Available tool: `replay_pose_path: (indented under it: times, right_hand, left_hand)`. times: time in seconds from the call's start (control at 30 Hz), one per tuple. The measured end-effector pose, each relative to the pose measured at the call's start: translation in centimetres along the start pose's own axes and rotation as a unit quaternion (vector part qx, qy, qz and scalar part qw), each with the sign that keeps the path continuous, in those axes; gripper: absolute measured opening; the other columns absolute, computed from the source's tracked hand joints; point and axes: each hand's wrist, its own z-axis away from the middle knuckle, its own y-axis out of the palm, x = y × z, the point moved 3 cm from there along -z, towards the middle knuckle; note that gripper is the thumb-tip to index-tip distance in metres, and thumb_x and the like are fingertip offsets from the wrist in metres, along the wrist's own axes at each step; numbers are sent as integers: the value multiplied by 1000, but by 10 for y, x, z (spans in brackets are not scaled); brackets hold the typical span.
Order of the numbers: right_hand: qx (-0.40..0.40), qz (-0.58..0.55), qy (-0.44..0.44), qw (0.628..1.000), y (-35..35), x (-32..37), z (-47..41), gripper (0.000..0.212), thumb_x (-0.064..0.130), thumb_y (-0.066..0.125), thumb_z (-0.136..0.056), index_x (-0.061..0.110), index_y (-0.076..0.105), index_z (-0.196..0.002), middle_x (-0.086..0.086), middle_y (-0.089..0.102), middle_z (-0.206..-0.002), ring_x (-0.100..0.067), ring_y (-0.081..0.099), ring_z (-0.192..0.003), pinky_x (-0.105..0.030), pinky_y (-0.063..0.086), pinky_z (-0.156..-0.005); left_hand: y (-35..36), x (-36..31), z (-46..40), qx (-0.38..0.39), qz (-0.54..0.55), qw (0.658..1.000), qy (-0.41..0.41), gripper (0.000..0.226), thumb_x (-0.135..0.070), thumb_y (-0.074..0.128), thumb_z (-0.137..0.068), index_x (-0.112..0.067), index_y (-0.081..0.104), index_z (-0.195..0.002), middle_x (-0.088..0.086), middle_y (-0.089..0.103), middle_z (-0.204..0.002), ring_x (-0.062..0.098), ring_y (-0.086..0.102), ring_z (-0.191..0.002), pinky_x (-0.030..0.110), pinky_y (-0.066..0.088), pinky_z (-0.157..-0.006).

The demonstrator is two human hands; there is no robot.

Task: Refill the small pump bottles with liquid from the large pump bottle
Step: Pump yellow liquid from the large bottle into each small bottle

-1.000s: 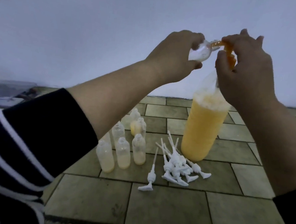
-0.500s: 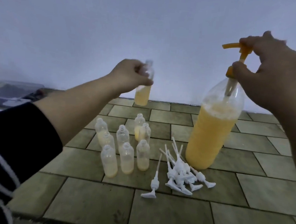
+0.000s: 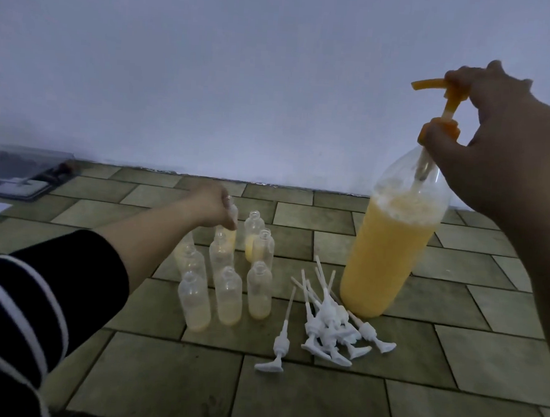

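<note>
A large clear bottle (image 3: 384, 248) of yellow-orange liquid stands on the tiled floor at the right, topped by an orange pump (image 3: 443, 106). My right hand (image 3: 492, 148) grips that pump, fingers over its head and thumb at its collar. Several small clear bottles (image 3: 228, 293), uncapped with a little yellow liquid in each, stand in a cluster left of it. My left hand (image 3: 213, 209) holds one small bottle (image 3: 230, 218) by its neck at the back of that cluster, low over the floor; its base is hidden behind other bottles.
A heap of white pump heads with dip tubes (image 3: 327, 326) lies in front of the large bottle, and one lies apart (image 3: 278, 345). A clear plastic tray (image 3: 15, 174) sits at the far left by the white wall. The tiled floor (image 3: 318, 406) stretches toward me.
My left hand carried the small bottle from the pump spout down and left to the back of the cluster. My right hand stayed on the pump, whose head has risen.
</note>
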Motion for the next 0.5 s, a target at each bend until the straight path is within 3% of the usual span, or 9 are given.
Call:
replay_pose_path:
  times: [0.2, 0.27, 0.4, 0.5]
  right_hand:
    - [0, -13, -6, 1000, 1, -1, 0, 50, 21, 54, -90, 12, 42, -137, -5, 41, -146, -20, 18, -144, -42, 15, -118]
    - [0, -14, -6, 1000, 1, -1, -1, 50, 21, 55, -90, 13, 42, -137, -5, 41, -146, -19, 18, -144, -42, 14, -118]
    - [0, -15, -6, 1000, 2, -2, -1, 50, 22, 56, -90, 13, 42, -137, -6, 42, -145, -20, 20, -143, -43, 16, -118]
    - [1, -5, -7, 1000, 2, -3, -2, 50, 23, 56, -90, 14, 41, -138, -6, 41, -146, -21, 21, -143, -43, 16, -117]
  left_hand:
    - [11, 3, -4, 21, -49, 998, -14, 53, -26, 83, -70, -9, 64, -115, 4, 63, -103, 20, 59, -95, 27, 47, -75]
    - [13, 2, -5, 25, -44, 999, -17, 54, -23, 81, -72, -8, 62, -120, 7, 63, -116, 23, 59, -105, 29, 48, -82]
    - [12, 1, -6, 31, -47, 998, -15, 55, -24, 79, -75, -10, 57, -124, 7, 60, -123, 23, 58, -110, 29, 47, -86]
    - [-8, 4, 1, -21, 12, 1000, -9, 45, -24, 71, -82, -13, 57, -124, 5, 59, -125, 22, 56, -113, 30, 44, -90]
